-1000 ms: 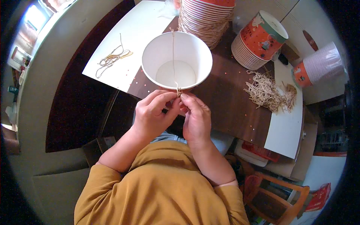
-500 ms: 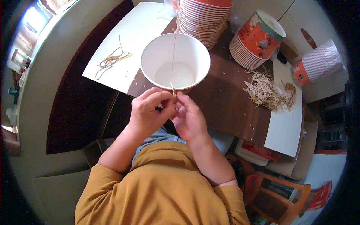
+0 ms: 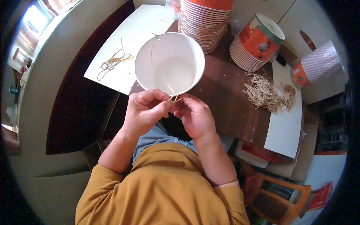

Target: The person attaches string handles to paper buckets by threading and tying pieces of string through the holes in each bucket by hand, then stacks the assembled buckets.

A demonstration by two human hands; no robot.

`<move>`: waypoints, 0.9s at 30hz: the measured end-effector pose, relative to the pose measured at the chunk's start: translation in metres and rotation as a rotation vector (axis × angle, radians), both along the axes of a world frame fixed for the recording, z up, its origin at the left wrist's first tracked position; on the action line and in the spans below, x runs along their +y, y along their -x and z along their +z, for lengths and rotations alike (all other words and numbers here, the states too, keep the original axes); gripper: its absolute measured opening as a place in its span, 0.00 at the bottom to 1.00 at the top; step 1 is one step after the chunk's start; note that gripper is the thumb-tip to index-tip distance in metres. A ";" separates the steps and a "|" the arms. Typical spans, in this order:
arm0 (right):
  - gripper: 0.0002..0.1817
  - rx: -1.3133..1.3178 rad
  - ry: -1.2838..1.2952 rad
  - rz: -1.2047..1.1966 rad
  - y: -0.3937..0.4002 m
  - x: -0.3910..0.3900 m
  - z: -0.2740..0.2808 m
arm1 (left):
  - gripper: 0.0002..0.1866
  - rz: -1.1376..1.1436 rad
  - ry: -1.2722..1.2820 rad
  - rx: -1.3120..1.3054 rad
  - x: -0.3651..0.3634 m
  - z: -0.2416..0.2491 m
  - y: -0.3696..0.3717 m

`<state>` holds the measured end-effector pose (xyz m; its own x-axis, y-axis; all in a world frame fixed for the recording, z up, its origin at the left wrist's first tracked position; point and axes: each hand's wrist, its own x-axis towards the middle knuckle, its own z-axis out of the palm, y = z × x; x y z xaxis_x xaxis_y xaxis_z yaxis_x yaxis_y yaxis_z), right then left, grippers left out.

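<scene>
A large white-lined paper bucket stands at the near edge of the table, its opening towards me. Thin string hangs from its far rim down the inside wall. At the near rim, my left hand pinches a loop of string between thumb and forefinger. My right hand is closed at the same loop from the other side, thumb against the rim and fingers curled beneath. The fingertips partly hide the knot area, and the bucket's outer wall is mostly out of sight.
A tall stack of string-tied buckets stands behind. Upturned orange buckets and a plastic-wrapped stack are at the right, near a heap of cut string. Loose strings lie at left. A wooden chair is lower right.
The bucket has shifted slightly left and turned, so the string inside hangs further left and slacker. My hands have drawn slightly apart, showing a string loop between them.
</scene>
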<state>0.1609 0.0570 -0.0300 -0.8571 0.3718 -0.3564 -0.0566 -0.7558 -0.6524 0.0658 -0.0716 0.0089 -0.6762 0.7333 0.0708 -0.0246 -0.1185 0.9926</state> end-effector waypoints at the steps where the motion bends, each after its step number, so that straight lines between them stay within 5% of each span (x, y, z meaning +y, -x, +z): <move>1: 0.11 0.012 -0.021 0.004 -0.001 0.001 0.000 | 0.03 -0.026 -0.017 -0.020 -0.001 -0.005 0.003; 7: 0.11 -0.097 -0.425 -0.138 -0.006 -0.006 0.014 | 0.04 0.038 -0.100 0.053 0.004 -0.001 0.006; 10: 0.12 -0.071 -1.343 -0.477 -0.012 -0.006 0.015 | 0.03 0.092 -0.062 0.300 0.006 -0.004 0.012; 14: 0.18 0.063 -1.836 -0.551 -0.007 -0.004 0.025 | 0.02 0.105 -0.082 0.544 0.012 0.000 0.012; 23: 0.11 0.130 -1.726 -0.577 0.013 -0.012 0.026 | 0.02 0.144 -0.214 0.545 0.012 0.010 0.011; 27: 0.11 0.114 -1.744 -0.612 0.012 -0.014 0.035 | 0.03 0.021 -0.289 0.354 0.013 0.018 0.010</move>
<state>0.1487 0.0427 0.0054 -0.4672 0.4390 0.7675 -0.1238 0.8270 -0.5484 0.0561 -0.0581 0.0264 -0.5882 0.6358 0.4998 0.3161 -0.3882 0.8657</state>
